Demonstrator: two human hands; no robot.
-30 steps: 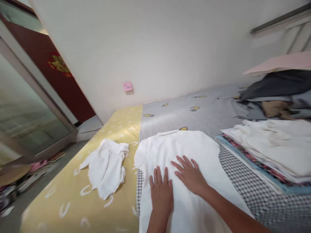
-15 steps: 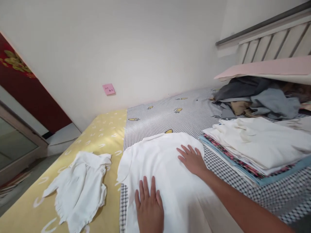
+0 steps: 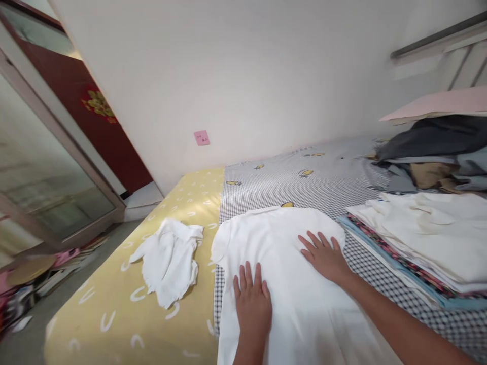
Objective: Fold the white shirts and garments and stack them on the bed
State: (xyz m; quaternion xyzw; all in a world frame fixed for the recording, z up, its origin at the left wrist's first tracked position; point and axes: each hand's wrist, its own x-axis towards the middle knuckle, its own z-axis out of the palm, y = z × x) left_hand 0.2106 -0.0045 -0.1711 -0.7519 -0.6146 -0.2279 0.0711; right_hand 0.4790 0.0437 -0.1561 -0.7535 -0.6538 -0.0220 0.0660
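A: In the head view, where was the white shirt found?

B: It was laid flat on the checked sheet of the bed, just right of the yellow sheet, with its near end cut off by the lower edge of the picture.

A: And how were the hands seen?

B: Both were spread wide, and nothing was gripped. The left hand was pressed palm-down on the near middle of the shirt. The right hand was laid flat near its far right edge.

A: How much could be judged done?

B: The shirt was judged spread and largely smoothed. No fold was seen in it yet, so the folding was taken as left to do. A crumpled white garment lay untouched on the yellow sheet, to the left. A stack of folded clothes was seen at the right, and a loose heap of dark clothes beyond it.

A: Which way was the shirt pointed?

B: Its long axis was run from near to far. A short sleeve was seen at the far left, so the top was judged turned toward the wall. No collar could be made out.
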